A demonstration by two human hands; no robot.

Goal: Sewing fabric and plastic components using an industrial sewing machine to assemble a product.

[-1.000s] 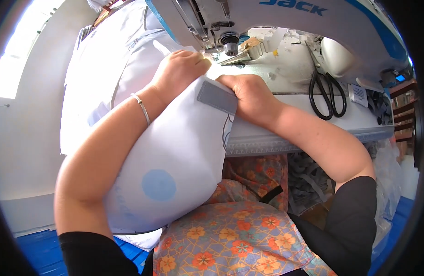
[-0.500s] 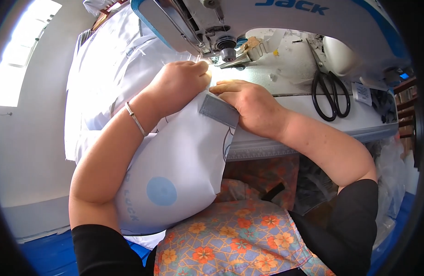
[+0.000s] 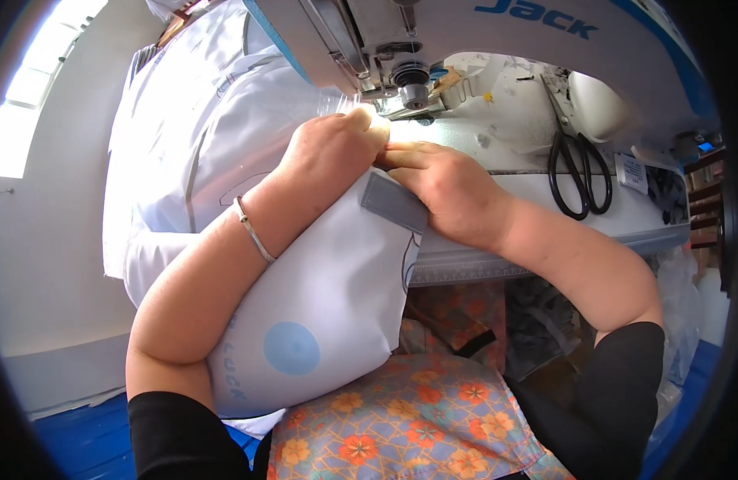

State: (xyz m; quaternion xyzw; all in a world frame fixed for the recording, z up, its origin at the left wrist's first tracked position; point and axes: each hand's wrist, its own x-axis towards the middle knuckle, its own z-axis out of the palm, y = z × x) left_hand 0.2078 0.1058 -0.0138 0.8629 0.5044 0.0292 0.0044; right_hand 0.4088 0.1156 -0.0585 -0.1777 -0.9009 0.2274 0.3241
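- In the head view, with the clock read from its middle, the left hand was just left of 12 o'clock, its fingers curled in close together on the cloth's upper edge; their tips were hidden.
- The right hand was at 2 o'clock, its fingers bent and nearly closed, pinching the same edge near the left hand; its thumb was out of sight.
- The cloth, white with pale blue print, hung from both hands toward 7 o'clock, passing between the forearms and down to the apron at 6 o'clock.
- A grey patch lay on the cloth at 1 o'clock, just beside the right fingers, and a blue disc showed on it at 7.
- A bracelet circled the left wrist at 9 o'clock.
- The sewing machine loomed from 12 to 2 o'clock, its round grey knob near and beyond the hands.
- More white fabric spread at 10 o'clock, beyond the left forearm; whether it joined the cloth could not be told.
- Black-handled scissors lay on the table between 2 and 3 o'clock, blades toward 12, well apart from the hands.
- A ruled strip ran along the table's near edge between 3 and 4 o'clock.
- Grey scraps sat below it, near 4 o'clock.
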